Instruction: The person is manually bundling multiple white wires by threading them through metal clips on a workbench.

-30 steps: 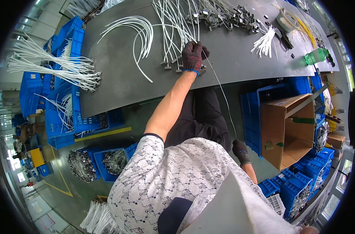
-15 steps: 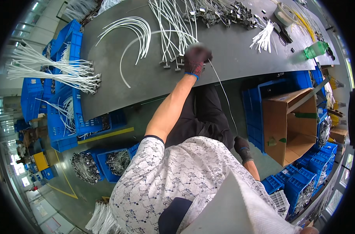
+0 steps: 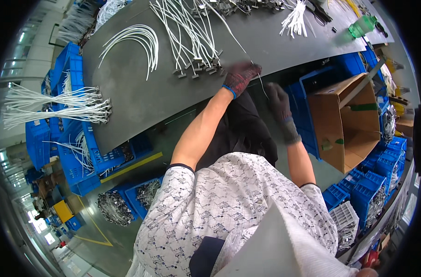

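My left hand (image 3: 242, 77), in a dark red and black glove, is closed around a thin white wire (image 3: 238, 40) at the table's front edge. From the far side of the table the wire runs into this hand, and a short length comes out toward my right hand (image 3: 279, 102). That hand, in a dark grey glove, is curled just off the edge, with the wire meeting its fingers; the exact grip is partly hidden. Beside my left hand lie white cables (image 3: 185, 39) with dark metal connectors (image 3: 194, 67) on their near ends.
A curved bundle of white cables (image 3: 148, 39) lies left on the grey table (image 3: 132, 101). More cables (image 3: 58, 107) rest across blue crates. Farther right are short white strips (image 3: 294, 21) and a green bottle (image 3: 363, 26). A cardboard box (image 3: 328, 124) stands below the table's right side.
My right hand has risen from beside my legs to near my left hand. The long wire hanging between them is now short, and the thick curved white strand is gone from the table's middle.
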### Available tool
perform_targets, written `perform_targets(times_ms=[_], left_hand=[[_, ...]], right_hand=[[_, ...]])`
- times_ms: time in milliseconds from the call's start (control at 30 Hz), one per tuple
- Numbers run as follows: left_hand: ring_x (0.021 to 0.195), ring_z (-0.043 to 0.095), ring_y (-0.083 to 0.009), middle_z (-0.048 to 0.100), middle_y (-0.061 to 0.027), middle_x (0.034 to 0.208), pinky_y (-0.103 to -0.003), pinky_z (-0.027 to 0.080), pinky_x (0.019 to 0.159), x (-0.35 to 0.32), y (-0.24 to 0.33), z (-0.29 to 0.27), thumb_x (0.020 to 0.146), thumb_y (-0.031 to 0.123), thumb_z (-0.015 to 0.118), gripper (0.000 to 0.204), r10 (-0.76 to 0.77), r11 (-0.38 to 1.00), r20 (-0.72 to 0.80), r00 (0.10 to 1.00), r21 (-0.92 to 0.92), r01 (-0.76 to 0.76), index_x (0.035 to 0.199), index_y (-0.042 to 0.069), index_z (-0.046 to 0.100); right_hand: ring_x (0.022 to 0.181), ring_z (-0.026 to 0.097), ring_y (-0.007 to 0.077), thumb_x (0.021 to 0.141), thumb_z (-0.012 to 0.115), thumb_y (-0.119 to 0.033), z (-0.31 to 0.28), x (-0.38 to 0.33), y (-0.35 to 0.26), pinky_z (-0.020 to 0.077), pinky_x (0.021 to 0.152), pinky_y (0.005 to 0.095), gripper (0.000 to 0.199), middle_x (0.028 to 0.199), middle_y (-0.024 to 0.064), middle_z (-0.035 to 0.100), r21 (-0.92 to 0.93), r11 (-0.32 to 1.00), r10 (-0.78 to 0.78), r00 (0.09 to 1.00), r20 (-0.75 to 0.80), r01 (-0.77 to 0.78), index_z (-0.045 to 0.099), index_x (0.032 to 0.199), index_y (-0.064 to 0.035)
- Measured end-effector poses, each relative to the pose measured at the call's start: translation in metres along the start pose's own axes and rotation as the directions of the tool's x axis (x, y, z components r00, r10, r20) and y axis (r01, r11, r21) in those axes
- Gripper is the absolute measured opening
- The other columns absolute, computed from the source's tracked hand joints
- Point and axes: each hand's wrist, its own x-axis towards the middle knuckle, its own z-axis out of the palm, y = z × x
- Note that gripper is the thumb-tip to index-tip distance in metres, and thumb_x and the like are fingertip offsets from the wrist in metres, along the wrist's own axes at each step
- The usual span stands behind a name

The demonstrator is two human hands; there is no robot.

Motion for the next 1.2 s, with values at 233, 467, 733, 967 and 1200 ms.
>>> perform_targets(times_ms=[233, 467, 733, 967, 1200], left_hand=[[0.086, 0.07, -0.0273, 0.071, -0.0133, 0.097, -0.045, 0.061, 0.082, 0.013, 0.024, -0.06, 0.092, 0.024, 0.068, 0.027, -0.263, 0.636, -0.189, 0.946, -0.771, 0.022, 0.108, 0.003, 0.063], [0.082, 0.071, -0.0248, 0.072, -0.0138, 0.093, -0.038, 0.06, 0.077, 0.013, 0.021, -0.117, 0.1, 0.023, 0.061, 0.026, 0.081, 0.823, -0.453, 0.888, -0.472, -0.316, 0.096, -0.001, 0.068], [0.098, 0.068, -0.0172, 0.073, -0.011, 0.107, -0.031, 0.053, 0.088, -0.015, -0.014, -0.032, 0.096, 0.021, 0.068, 0.022, 0.121, 0.96, -0.167, 0.979, -0.23, -0.158, 0.101, 0.0, 0.074], [0.091, 0.068, -0.0153, 0.073, -0.0076, 0.101, -0.03, 0.054, 0.083, 0.021, -0.003, -0.098, 0.097, 0.025, 0.065, 0.026, -0.055, 0.994, -0.116, 0.992, -0.104, 0.043, 0.102, 0.001, 0.073], [0.109, 0.064, -0.0368, 0.064, -0.0192, 0.122, -0.046, 0.053, 0.089, 0.018, -0.006, -0.235, 0.088, 0.034, 0.065, 0.045, 0.206, 0.492, -0.7, 0.684, 0.678, 0.546, 0.123, 0.006, 0.063]], right_hand=[[0.079, 0.061, 0.014, 0.101, 0.055, -0.021, 0.023, 0.019, 0.009, 0.0498, 0.068, 0.0299, 0.025, 0.091, 0.0073, 0.069, -0.059, 0.974, -0.218, 0.975, 0.042, 0.22, 0.068, 0.105, 0.0002], [0.073, 0.062, 0.0203, 0.095, 0.061, -0.016, 0.014, -0.011, 0.042, 0.0506, 0.064, 0.0318, 0.021, 0.083, 0.0063, 0.066, -0.334, 0.754, -0.492, 0.823, 0.284, 0.565, 0.064, 0.109, -0.0007], [0.06, 0.054, 0.014, 0.102, 0.041, -0.051, 0.066, 0.056, -0.057, 0.0407, 0.051, 0.0273, 0.055, 0.073, 0.0038, 0.064, 0.315, 0.942, 0.11, 0.993, 0.038, -0.116, 0.067, 0.108, -0.0035], [0.056, 0.058, 0.0144, 0.1, 0.049, -0.049, 0.088, 0.117, -0.061, 0.0437, 0.049, 0.0301, 0.051, 0.074, 0.0029, 0.065, 0.374, 0.861, 0.272, 0.933, 0.234, -0.345, 0.067, 0.111, -0.0028], [0.072, 0.069, 0.0323, 0.095, 0.06, -0.033, 0.034, 0.263, -0.012, 0.0551, 0.067, 0.0419, 0.041, 0.1, 0.0203, 0.07, -0.254, 0.967, -0.046, 0.994, -0.103, 0.019, 0.059, 0.127, -0.0083]])
